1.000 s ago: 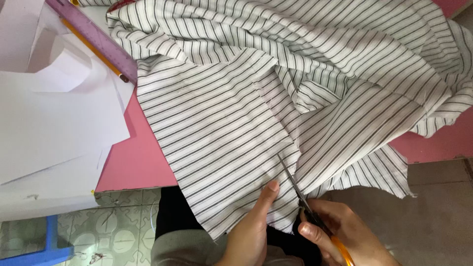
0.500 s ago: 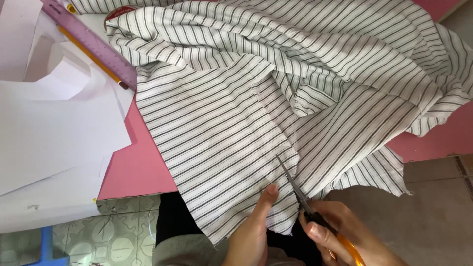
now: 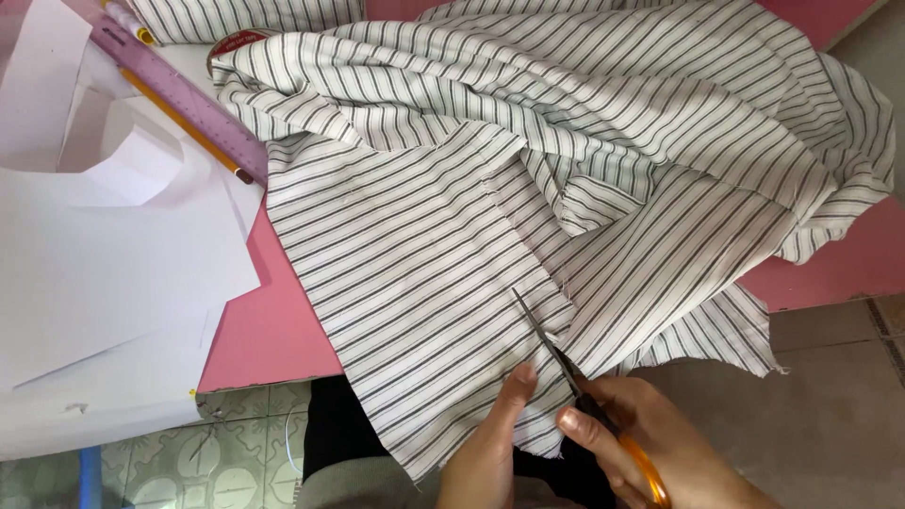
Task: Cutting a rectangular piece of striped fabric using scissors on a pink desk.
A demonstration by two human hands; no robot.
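A person's right hand (image 3: 650,438) grips orange-handled scissors (image 3: 575,382), blades slightly parted inside a cut in striped cloth (image 3: 452,254) that spreads over a pink bench (image 3: 273,325) and hangs off its near edge. The left hand (image 3: 495,443) lies just left of the scissors, fingers pressing the cloth flat beside the cut. Left of the cloth on the bench lie white paper patterns (image 3: 104,273), a purple ruler (image 3: 184,99) and a yellow pencil (image 3: 184,127).
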